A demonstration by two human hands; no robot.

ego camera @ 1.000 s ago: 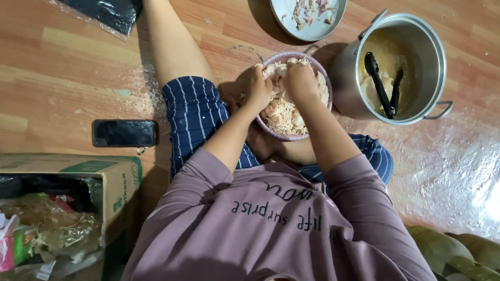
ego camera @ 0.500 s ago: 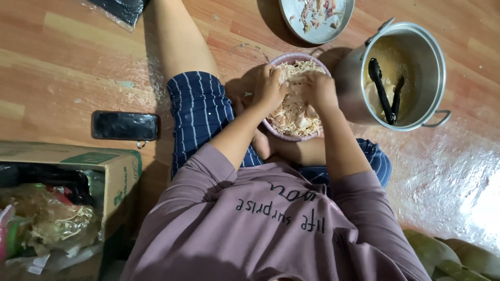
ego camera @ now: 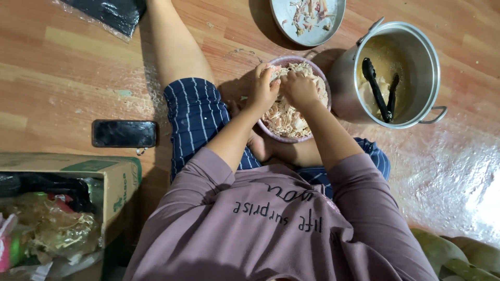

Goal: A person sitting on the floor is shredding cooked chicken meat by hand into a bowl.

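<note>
Cardboard box (ego camera: 117, 179): far left at the lower edge, open, stuffed with bags and wrappers.
Phone (ego camera: 124, 133): black, flat on the wooden floor (ego camera: 62, 78), just above the box and beside the striped shorts (ego camera: 195, 117).
Black plastic sheet (ego camera: 112, 11): top left corner, flat on the floor next to the bare leg.
Left hand (ego camera: 262, 89): at the left rim of the bowl, fingers curled in and pinching a pale piece of meat over the pile; closed around it, thumb side toward the other hand.
Bowl (ego camera: 276, 136): purple, round, on the floor between the knees, heaped with pale shredded meat (ego camera: 284, 117).
Right hand (ego camera: 300, 88): just right of the left hand, touching it, fingers bent down into the shreds at the bowl's upper middle; how much is gripped cannot be told.
Plate (ego camera: 333, 23): metal, round, above the bowl at the top edge, with scraps and bits scattered on it.
Pot (ego camera: 424, 52): steel, two handles, just right of the bowl and close against it, pale food inside.
Tongs (ego camera: 379, 91): black, leaning inside the pot.
</note>
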